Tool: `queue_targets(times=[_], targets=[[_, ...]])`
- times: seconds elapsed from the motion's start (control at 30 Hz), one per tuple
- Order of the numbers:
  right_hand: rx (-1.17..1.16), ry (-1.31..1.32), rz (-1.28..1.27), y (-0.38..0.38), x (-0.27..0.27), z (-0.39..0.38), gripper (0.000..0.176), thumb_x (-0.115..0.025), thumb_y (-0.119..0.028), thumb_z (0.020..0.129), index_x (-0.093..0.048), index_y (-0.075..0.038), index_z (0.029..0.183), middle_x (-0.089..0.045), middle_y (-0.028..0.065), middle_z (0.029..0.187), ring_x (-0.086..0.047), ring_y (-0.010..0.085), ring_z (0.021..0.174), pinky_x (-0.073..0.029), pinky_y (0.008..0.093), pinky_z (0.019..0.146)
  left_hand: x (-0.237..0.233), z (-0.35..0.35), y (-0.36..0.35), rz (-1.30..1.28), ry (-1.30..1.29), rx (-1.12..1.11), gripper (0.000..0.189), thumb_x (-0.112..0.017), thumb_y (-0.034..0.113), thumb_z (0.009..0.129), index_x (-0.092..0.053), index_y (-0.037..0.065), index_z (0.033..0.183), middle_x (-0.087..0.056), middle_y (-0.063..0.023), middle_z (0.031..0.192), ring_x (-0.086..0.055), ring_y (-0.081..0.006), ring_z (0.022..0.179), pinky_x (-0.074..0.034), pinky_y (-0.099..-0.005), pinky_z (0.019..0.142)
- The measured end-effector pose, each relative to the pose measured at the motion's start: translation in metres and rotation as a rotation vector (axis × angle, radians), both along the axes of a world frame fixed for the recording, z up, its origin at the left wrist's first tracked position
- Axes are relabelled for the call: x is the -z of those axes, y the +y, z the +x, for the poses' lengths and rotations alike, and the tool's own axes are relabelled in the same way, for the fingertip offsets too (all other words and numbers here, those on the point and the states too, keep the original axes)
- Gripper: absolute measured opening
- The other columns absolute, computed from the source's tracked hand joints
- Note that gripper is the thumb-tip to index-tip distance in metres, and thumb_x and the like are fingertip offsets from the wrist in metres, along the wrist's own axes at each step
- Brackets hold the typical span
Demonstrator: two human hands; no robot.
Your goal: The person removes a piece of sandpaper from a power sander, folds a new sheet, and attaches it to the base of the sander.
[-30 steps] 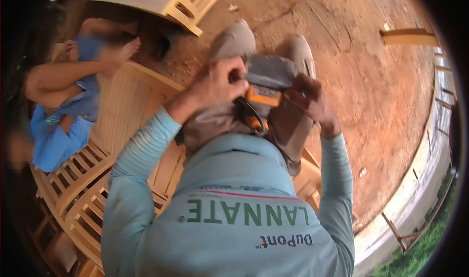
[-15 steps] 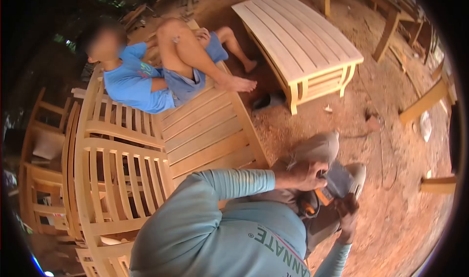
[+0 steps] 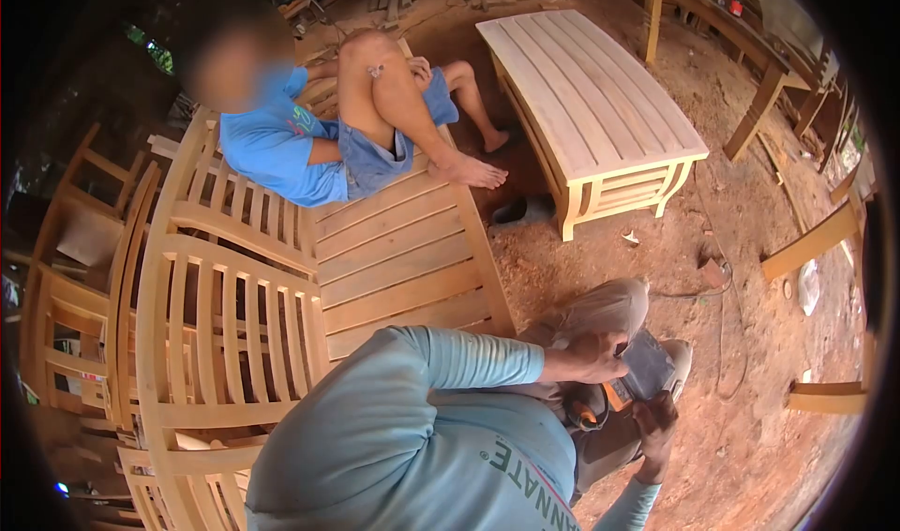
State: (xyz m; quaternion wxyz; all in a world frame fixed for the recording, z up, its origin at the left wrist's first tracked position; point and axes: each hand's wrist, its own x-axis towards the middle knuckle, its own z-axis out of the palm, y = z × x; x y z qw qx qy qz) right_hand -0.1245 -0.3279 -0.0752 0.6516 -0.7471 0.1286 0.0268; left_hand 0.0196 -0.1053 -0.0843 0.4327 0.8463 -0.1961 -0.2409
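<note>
An orange-and-black sheet sander (image 3: 617, 395) lies across my lap, its dark flat pad (image 3: 647, 364) turned up. My left hand (image 3: 597, 357) closes over the near upper edge of the pad, thumb and fingers bent. At the lower corner, my right hand (image 3: 654, 417) grips the pad's edge with curled fingers. Whether a loose sheet of sandpaper lies on the pad, I cannot make out. Part of the sander's body is hidden between my hands and legs.
I sit on a slatted wooden bench (image 3: 403, 278). Beside me a person in a blue shirt (image 3: 281, 151) sits with one knee raised. A slatted low table (image 3: 600, 90) stands ahead, and a cable (image 3: 720, 344) lies on the earth floor (image 3: 750, 418).
The camera view has shifted, so the bench, table and person appear slightly lower and further right. My hands stay at the pad, with small changes in finger position.
</note>
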Motion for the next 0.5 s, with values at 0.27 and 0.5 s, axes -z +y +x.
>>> queue_targets(times=[0.27,0.5], targets=[[-0.006,0.017,-0.106,0.005,-0.009,0.007,0.021,-0.085,-0.007,0.088,-0.064,-0.003,0.088,-0.059,0.0025,0.083,-0.056,0.0155,0.076,-0.047,0.0359,0.070,0.014,0.003,0.017,-0.231,-0.005,0.034,0.040,-0.072,0.025,0.084,-0.071,0.003,0.117,-0.076,-0.0186,0.100,-0.074,-0.0349,0.088,-0.059,-0.0412,0.081],[-0.025,-0.008,-0.092,0.000,-0.002,0.002,0.023,-0.084,-0.009,0.090,-0.062,-0.006,0.086,-0.054,-0.0025,0.077,-0.051,0.0089,0.075,-0.042,0.0302,0.065,-0.004,0.011,0.032,-0.371,0.385,0.066,0.042,-0.078,0.021,0.090,-0.068,-0.002,0.123,-0.076,-0.0090,0.098,-0.070,-0.0155,0.086,-0.057,-0.0315,0.077]])
